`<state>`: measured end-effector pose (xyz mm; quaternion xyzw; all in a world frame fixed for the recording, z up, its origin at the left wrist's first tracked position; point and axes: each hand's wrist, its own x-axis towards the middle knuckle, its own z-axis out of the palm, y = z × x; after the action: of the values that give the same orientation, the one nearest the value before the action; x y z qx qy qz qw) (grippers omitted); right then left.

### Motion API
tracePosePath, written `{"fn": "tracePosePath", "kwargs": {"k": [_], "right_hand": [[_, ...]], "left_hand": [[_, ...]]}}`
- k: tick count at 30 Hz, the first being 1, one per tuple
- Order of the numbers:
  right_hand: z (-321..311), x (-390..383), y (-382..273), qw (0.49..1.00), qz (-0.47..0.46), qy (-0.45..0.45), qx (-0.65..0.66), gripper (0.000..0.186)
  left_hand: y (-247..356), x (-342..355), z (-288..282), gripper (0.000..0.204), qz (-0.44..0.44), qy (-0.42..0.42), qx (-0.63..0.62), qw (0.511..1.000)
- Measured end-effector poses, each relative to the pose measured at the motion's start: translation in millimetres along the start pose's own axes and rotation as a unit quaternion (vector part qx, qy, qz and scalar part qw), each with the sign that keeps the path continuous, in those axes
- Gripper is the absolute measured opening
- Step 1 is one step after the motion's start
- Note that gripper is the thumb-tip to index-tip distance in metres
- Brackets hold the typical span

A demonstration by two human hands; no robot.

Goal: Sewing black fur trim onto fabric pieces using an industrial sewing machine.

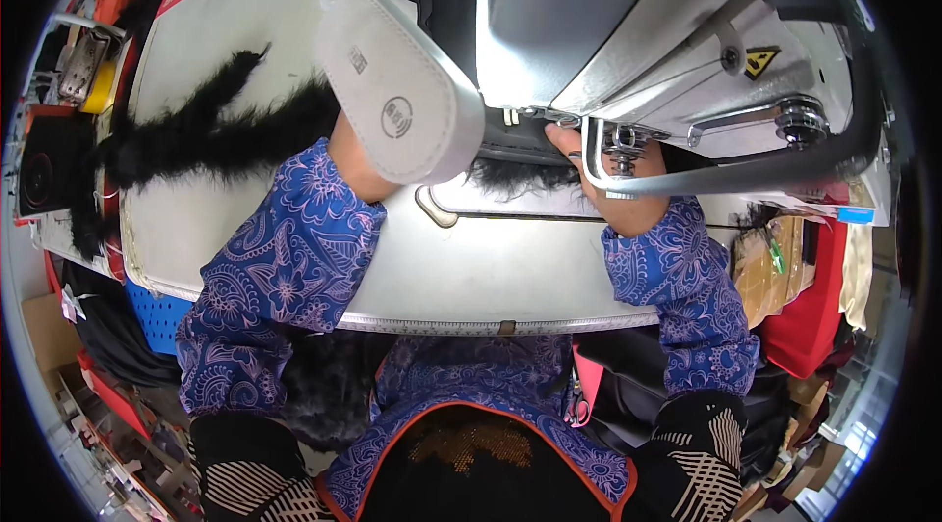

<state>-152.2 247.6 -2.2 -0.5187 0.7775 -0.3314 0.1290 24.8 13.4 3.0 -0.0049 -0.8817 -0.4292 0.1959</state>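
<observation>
A sewing machine [579, 22] stands over the table, a black piece with fur trim [515, 146] lying under its needle area. My right hand [628, 169] comes in from the right, partly behind the machine's spring and metal guard. One digit presses on the black piece near the needle, and the hand appears to grip its edge; the other fingers are hidden. My left hand [358, 164] shows only at the wrist, with its fingers behind a white rounded machine attachment [402, 95]. Long black fur strips [216, 134] stretch across the table to the left of that wrist.
The pale worktable [471, 272] has a measuring tape along its front edge. A thick dark guard bar [854, 100] curves round the machine's right side. At the right is a red bin [810, 306]; a black speaker-like box [51, 161] stands at the far left. Pink-handled scissors [579, 409] hang below.
</observation>
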Motion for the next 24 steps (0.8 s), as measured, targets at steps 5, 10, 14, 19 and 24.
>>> {"fn": "tracePosePath", "kwargs": {"k": [5, 10, 14, 19, 24], "right_hand": [[-25, -3, -22, 0.966, -0.132, 0.001, -0.221, 0.021], [-27, 2, -50, 0.961, -0.204, -0.046, -0.181, 0.034], [-15, 10, -53, 0.939, -0.229, -0.045, -0.253, 0.036], [-8, 14, -49, 0.952, -0.225, 0.006, -0.205, 0.015], [-14, 5, -47, 0.953, -0.202, -0.016, -0.226, 0.032]], "left_hand": [[18, -19, -3, 0.033, 0.190, -0.011, 0.275, 0.942], [26, -18, 7, 0.033, 0.199, 0.023, 0.267, 0.943], [27, -16, 9, 0.031, 0.200, 0.015, 0.247, 0.948], [25, -16, 7, 0.025, 0.151, 0.005, 0.233, 0.961], [20, -16, 1, 0.022, 0.188, 0.013, 0.238, 0.953]]}}
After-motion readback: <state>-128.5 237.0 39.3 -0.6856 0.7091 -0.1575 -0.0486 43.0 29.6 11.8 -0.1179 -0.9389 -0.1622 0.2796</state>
